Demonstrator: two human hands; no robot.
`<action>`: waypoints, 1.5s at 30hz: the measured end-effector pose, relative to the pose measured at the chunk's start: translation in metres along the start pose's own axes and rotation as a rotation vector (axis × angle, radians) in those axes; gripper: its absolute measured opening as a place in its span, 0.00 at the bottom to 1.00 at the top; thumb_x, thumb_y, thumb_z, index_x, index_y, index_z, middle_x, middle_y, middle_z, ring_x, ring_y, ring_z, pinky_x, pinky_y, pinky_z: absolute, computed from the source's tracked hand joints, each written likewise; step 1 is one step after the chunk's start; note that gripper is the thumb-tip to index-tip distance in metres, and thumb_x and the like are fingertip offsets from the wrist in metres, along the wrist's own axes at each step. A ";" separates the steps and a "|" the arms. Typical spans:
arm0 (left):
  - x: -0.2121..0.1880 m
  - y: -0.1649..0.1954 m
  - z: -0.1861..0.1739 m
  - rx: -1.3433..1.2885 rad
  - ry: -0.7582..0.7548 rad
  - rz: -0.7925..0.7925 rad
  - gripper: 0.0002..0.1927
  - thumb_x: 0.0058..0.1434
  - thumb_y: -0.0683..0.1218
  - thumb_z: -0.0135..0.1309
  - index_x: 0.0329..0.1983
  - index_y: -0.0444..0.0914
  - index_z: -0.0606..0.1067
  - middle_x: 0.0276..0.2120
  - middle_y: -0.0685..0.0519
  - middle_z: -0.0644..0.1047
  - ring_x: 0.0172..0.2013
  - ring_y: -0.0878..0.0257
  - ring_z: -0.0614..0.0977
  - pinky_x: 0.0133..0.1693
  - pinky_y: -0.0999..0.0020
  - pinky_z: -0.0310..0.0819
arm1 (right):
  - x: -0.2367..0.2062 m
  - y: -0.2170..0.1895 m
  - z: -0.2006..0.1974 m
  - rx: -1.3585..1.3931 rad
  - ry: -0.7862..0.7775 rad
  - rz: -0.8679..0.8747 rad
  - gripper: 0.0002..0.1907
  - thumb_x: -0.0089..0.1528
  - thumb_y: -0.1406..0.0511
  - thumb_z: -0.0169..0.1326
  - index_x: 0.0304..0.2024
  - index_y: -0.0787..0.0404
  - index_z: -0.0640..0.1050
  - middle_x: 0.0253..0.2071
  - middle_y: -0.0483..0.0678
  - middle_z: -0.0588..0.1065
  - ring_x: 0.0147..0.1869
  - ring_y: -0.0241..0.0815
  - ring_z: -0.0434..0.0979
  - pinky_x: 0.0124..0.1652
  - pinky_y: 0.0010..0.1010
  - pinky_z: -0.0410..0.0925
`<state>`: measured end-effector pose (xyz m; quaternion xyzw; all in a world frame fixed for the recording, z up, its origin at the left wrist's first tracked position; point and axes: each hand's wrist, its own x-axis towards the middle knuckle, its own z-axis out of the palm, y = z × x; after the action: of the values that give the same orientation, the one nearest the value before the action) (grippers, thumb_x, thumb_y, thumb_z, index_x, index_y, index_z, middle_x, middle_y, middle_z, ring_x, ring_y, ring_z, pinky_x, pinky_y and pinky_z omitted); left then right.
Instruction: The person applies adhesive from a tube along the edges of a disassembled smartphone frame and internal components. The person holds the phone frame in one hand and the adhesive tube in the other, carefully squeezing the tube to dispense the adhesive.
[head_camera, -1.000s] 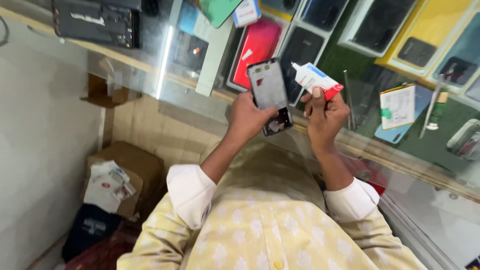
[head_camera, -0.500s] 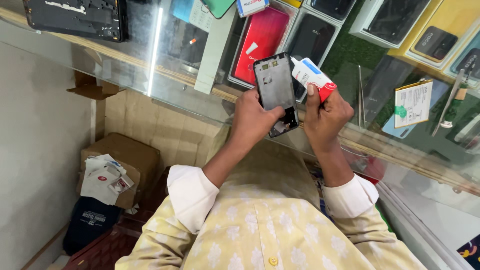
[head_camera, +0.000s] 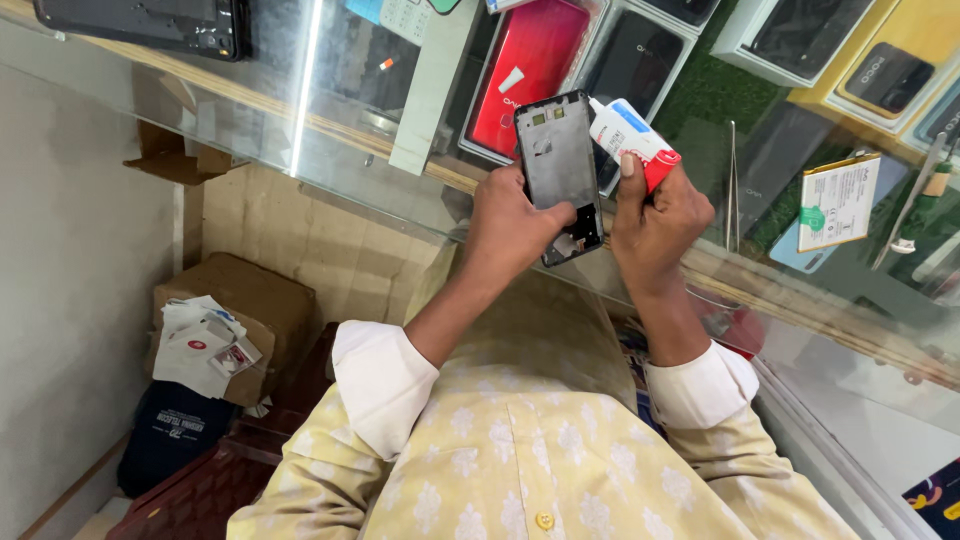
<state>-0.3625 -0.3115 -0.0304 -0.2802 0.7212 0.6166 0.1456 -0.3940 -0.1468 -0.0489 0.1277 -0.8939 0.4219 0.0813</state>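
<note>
My left hand (head_camera: 515, 225) grips an opened dark phone frame (head_camera: 558, 165), held upright over the glass counter with its bare inner side facing me. My right hand (head_camera: 655, 220) holds a small white glue tube with a blue label and red end (head_camera: 632, 140), its tip resting against the right edge of the phone frame. Both hands are close together above the counter's edge, and my cream patterned sleeves with white cuffs show below.
A glass display counter (head_camera: 380, 150) holds boxed phones, among them a red one (head_camera: 525, 70). Tweezers (head_camera: 733, 175) and a white battery with a green sticker (head_camera: 838, 200) lie on the glass to the right. A cardboard box with papers (head_camera: 225, 320) and a dark bag (head_camera: 170, 440) sit on the floor at left.
Both hands stay together with the phone frame and tube. The tube's tip has come closer to the frame's right edge. The view has shifted slightly.
</note>
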 end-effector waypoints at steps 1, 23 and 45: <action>-0.001 -0.001 0.001 0.009 0.004 0.004 0.13 0.46 0.43 0.62 0.35 0.34 0.81 0.28 0.48 0.85 0.29 0.61 0.88 0.35 0.67 0.81 | -0.002 0.001 0.000 0.005 -0.004 0.010 0.09 0.74 0.67 0.57 0.45 0.69 0.79 0.29 0.53 0.76 0.29 0.43 0.76 0.32 0.35 0.65; 0.002 0.005 0.002 0.030 0.012 0.006 0.11 0.46 0.43 0.62 0.32 0.34 0.82 0.25 0.49 0.84 0.26 0.63 0.87 0.32 0.68 0.80 | 0.000 0.001 -0.005 0.026 -0.012 -0.007 0.09 0.74 0.67 0.57 0.44 0.69 0.79 0.31 0.54 0.76 0.30 0.43 0.76 0.33 0.34 0.66; -0.013 -0.017 0.031 0.020 0.021 0.013 0.11 0.45 0.43 0.62 0.32 0.34 0.82 0.26 0.49 0.84 0.27 0.63 0.87 0.33 0.68 0.80 | -0.029 0.017 -0.021 0.051 -0.010 0.033 0.10 0.75 0.67 0.56 0.45 0.70 0.79 0.26 0.50 0.74 0.27 0.37 0.73 0.30 0.32 0.63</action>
<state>-0.3462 -0.2803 -0.0431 -0.2806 0.7306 0.6073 0.1369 -0.3704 -0.1154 -0.0556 0.1171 -0.8853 0.4452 0.0666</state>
